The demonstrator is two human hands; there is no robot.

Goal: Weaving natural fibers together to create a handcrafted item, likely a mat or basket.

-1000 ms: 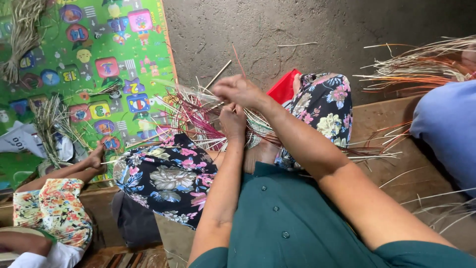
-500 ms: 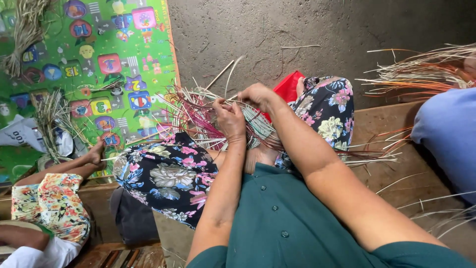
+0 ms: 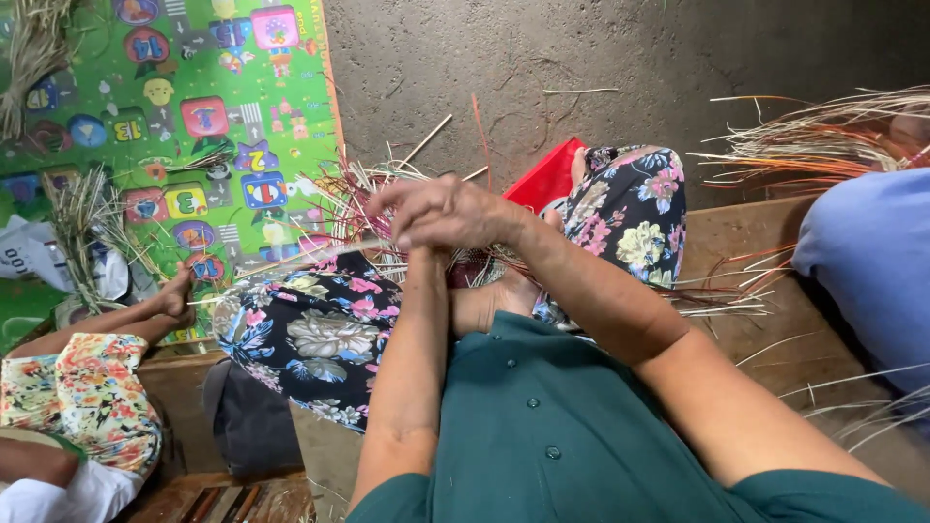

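Hands: right hand bent over left hand, fingers pinched onto woven straw basket.

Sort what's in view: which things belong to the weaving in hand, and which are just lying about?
In hand:
- right hand, laid over the left hand
- half-woven piece of pink and pale strips on the lap

Lying about:
- green play mat
- red flat thing
- loose straw bundle
- stray strips at right

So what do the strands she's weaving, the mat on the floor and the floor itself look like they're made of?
The strands look like dried plant fibre, straw or reed: thin, stiff, matte, some pale, some dyed pink-red. The mat looks like soft foam or plastic with a smooth printed, brightly coloured surface. The floor looks like bare concrete or packed earth: grey, rough and dull.
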